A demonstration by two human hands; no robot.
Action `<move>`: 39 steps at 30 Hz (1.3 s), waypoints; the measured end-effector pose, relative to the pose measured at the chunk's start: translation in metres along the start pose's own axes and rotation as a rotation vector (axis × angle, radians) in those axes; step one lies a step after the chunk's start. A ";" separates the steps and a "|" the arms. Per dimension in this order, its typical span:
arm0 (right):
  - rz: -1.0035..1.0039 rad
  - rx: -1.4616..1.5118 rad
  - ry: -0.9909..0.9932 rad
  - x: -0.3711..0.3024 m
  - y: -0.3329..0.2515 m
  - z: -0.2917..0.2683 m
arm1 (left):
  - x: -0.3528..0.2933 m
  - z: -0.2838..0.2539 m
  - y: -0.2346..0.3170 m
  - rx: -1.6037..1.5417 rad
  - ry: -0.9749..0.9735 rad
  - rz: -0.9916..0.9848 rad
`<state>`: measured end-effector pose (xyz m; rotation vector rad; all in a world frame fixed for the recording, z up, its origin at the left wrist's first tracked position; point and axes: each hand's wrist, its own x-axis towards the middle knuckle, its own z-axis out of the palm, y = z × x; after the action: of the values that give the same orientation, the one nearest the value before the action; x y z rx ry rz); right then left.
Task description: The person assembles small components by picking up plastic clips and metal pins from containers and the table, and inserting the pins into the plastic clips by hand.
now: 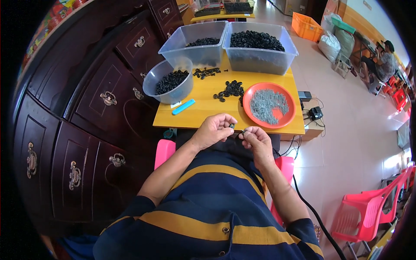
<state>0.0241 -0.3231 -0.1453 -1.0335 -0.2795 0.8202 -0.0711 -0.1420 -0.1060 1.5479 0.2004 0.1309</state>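
My left hand (216, 130) is closed in a pinch on a small black round part (232, 126), just past the table's near edge. Close beside it, my right hand (257, 142) pinches a small dark piece (243, 132) too tiny to name. On the yellow table (203, 113) ahead lies a loose pile of black round parts (234, 89). An orange-red plate (247, 100) right of the pile holds many thin, pale metal pins (265, 104). To the left lies a light-blue flat-handled tool (183, 107).
A round clear tub (149, 86) of black parts stands at left. Two clear bins (193, 54) (260, 58) with black parts stand behind, near a small heap of black stem-like pieces (206, 73). Dark drawers line the left. Pink chairs (364, 212) and a seated person (383, 65) are right.
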 end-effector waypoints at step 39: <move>0.120 0.220 -0.044 -0.001 -0.003 0.003 | -0.007 0.014 -0.009 -0.130 -0.076 -0.077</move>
<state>0.0230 -0.3225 -0.1414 -0.8330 -0.1613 0.9605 -0.0757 -0.1573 -0.1142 1.4117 0.1873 0.0233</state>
